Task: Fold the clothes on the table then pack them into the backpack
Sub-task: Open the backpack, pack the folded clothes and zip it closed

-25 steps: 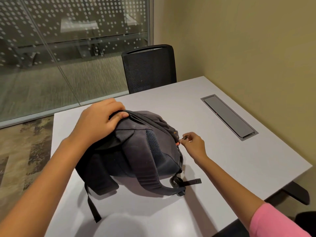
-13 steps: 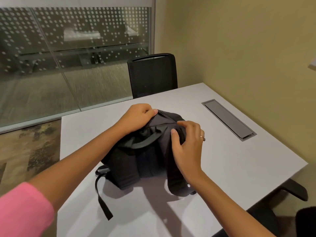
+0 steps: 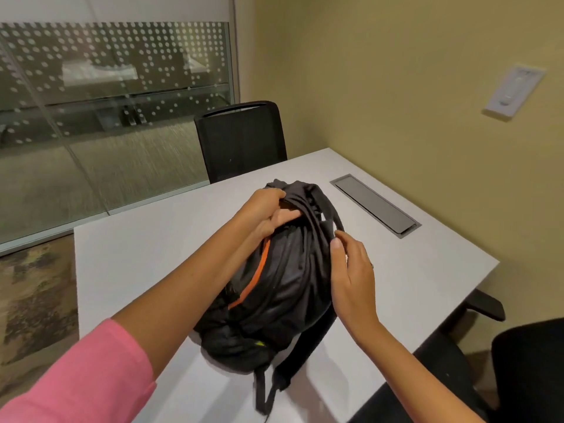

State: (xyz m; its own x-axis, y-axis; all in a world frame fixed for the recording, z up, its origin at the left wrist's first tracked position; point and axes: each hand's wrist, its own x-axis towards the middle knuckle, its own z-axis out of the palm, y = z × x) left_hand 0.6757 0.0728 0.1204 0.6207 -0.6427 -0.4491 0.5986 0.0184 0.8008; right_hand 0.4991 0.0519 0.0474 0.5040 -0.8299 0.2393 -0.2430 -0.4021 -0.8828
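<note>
Under left hand [image 3: 265,210], backpack [image 3: 283,279] top (hidden)

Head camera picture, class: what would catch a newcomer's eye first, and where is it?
The dark backpack with its orange zip line sits mid-table, gripped at the top by the left hand, while the right hand touches its right side. Behind the white table stands a black chair, and a grey cable hatch lies to the right.

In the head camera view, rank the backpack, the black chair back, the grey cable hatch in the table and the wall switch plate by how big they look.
1. Backpack, nearest the camera, which inflates it.
2. Black chair back.
3. Cable hatch.
4. Wall switch plate, smallest.
</note>
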